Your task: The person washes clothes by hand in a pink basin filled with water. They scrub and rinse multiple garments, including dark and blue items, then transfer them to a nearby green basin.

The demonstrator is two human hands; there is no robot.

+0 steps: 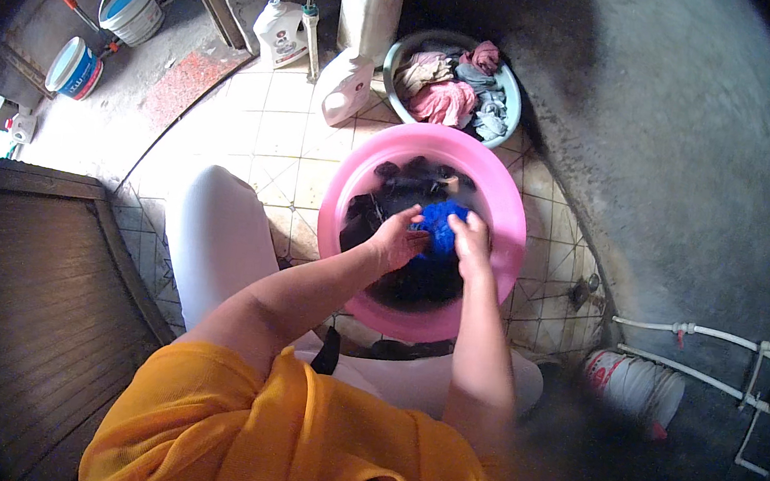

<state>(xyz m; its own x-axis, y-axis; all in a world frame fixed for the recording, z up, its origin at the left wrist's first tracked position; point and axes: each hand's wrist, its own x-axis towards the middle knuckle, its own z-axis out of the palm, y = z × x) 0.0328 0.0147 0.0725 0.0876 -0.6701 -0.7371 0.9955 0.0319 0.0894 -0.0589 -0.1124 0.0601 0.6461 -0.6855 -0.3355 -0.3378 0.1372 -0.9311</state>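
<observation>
A bunched bright blue cloth (442,224) is held between my two hands over a pink plastic basin (411,325). My left hand (401,239) is against the cloth's left side, thumb up and fingers partly under it. From the right, my right hand (472,242) grips the cloth with its thumb on top. Below them, soaked dark clothes (416,283) lie in dark water, with some folds rising along the basin's far side. Part of the blue cloth is hidden by my fingers.
Beyond the basin stands a pale green tub (512,102) of pink, beige and grey-blue clothes (443,101). Two white detergent jugs (345,90) stand left of it. Buckets (75,70) are at far left; a white bucket (631,390) lies under pipes (716,335) at right.
</observation>
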